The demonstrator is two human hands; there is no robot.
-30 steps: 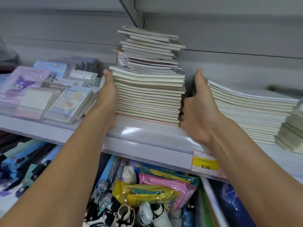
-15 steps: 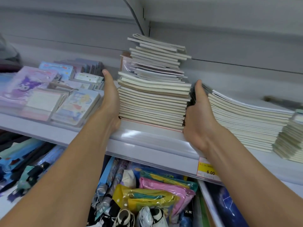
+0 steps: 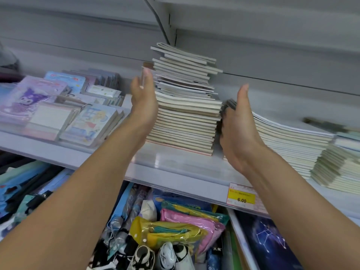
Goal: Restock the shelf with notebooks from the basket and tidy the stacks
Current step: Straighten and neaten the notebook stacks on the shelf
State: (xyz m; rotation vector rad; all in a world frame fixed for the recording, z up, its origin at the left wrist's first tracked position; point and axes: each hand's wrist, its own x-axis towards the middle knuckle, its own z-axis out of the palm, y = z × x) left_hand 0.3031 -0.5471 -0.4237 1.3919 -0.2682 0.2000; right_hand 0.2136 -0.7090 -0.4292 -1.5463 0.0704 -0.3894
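While the tall notebook stack [image 3: 185, 106] stands near the shelf [image 3: 175, 164] front edge, it is flanked by both flat palms: the left hand [image 3: 144, 102] is pressed to its left side, the right hand [image 3: 236, 129] spread at its right, fingers relaxed. Thin, floppy, slick covers are judged likely to slide; the lower, squarer half is best squeezed

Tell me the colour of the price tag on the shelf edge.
The price tag is bright yellow with a pale pinkish border, reading 6.00, clearest in the head view.
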